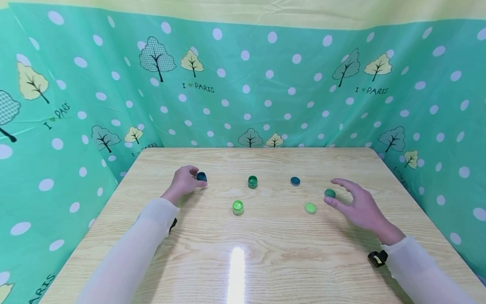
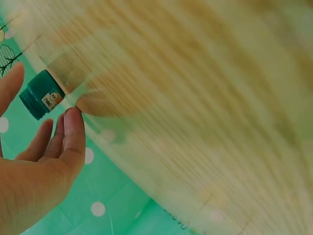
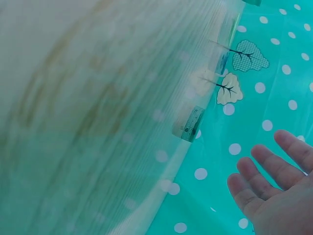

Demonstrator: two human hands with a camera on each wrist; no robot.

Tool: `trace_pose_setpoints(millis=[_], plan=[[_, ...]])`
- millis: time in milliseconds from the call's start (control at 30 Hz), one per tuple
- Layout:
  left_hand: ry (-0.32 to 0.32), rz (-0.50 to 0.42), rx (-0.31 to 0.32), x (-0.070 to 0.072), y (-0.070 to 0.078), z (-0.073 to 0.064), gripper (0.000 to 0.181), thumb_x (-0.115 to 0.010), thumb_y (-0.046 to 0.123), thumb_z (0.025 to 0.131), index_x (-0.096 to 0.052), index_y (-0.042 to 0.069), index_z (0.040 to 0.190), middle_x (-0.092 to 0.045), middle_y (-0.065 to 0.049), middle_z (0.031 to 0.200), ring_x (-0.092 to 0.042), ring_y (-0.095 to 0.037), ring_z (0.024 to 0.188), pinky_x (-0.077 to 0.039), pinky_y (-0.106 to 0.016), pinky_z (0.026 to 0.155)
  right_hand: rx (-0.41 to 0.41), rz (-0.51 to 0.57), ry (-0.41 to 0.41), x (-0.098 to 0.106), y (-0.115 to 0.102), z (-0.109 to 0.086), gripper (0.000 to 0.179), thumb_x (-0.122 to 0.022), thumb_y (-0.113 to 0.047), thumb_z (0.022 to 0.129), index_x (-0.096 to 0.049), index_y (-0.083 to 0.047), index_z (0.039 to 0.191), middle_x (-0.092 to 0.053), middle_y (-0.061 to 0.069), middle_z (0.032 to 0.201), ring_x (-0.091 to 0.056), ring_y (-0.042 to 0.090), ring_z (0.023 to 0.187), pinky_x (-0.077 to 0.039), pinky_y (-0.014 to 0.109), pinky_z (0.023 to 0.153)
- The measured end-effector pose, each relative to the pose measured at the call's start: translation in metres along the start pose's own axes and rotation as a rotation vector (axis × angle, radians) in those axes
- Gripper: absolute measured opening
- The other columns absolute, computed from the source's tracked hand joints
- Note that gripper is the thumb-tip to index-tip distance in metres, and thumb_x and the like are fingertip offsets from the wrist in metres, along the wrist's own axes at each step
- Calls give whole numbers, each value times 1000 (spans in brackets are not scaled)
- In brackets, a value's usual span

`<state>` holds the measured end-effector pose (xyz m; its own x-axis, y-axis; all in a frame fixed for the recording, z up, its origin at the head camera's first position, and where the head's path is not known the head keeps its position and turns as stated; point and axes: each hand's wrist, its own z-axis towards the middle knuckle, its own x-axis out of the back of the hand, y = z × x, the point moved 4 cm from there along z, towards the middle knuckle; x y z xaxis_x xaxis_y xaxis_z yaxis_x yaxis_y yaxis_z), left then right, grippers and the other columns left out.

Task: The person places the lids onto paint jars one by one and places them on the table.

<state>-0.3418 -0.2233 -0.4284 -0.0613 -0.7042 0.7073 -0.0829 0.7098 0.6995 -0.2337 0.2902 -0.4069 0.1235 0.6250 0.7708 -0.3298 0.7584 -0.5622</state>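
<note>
My left hand point(image 1: 184, 181) is at the left of the table, its thumb and fingers spread on either side of a small open jar of dark blue paint point(image 1: 201, 177). In the left wrist view, gaps show between the jar point(image 2: 43, 94) and the fingers point(image 2: 73, 134). On the right, my right hand point(image 1: 358, 204) hovers with thumb and fingers apart around a round dark green lid point(image 1: 330, 193); contact cannot be made out. Its fingers point(image 3: 266, 174) look loosely extended and hold nothing in the right wrist view.
Open jars of dark green paint point(image 1: 252, 182) and light green paint point(image 1: 238, 207) stand mid-table. A dark blue lid point(image 1: 295, 181) and a light green lid point(image 1: 310, 208) lie right of them. A polka-dotted curtain point(image 1: 243, 84) surrounds the wooden table point(image 1: 281, 253).
</note>
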Motion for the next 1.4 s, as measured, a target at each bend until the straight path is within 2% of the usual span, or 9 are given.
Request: trace_pose_setpoints(millis=[300,467,700,1033,1300,1400], plan=[[-14,69,1,-2,6,0,60,-83,19,88,-56,-5,136,-56,-27,137,-52,-43,129,-43,-55,109,-1,3,-1,0,0,0,66,-74,-40,95,-52,-2,144,-50,26,149,-42,52,137,-37,73,100],[-23,76,27,-4,8,1,56,-82,16,88,-58,-6,134,-57,-27,136,-53,-43,128,-44,-55,108,0,9,-2,-1,-2,0,65,-75,-39,94,-52,-3,144,-50,25,149,-42,51,137,-37,72,101],[0,76,59,-4,8,3,46,-81,11,88,-62,-6,127,-59,-27,132,-55,-41,126,-46,-54,107,-4,24,-15,-1,-6,1,65,-75,-39,95,-52,-4,145,-49,25,149,-41,51,138,-36,72,103],[20,96,33,-4,2,1,40,-81,14,88,-66,-5,120,-63,-25,127,-59,-39,121,-48,-52,104,13,24,-25,-9,-5,8,66,-74,-41,95,-52,-4,145,-51,24,149,-42,49,138,-37,70,104],[10,106,23,-2,5,-3,44,-82,17,88,-64,-4,122,-62,-26,127,-57,-40,122,-48,-53,105,1,19,-36,-10,-6,13,68,-73,-44,95,-52,-3,146,-50,22,149,-42,48,139,-37,69,105],[12,79,24,-2,6,-7,43,-82,16,87,-64,-3,121,-63,-24,125,-58,-39,120,-48,-52,104,-1,25,-42,-11,-7,16,69,-73,-44,95,-51,-3,146,-50,22,149,-41,47,139,-37,69,105]])
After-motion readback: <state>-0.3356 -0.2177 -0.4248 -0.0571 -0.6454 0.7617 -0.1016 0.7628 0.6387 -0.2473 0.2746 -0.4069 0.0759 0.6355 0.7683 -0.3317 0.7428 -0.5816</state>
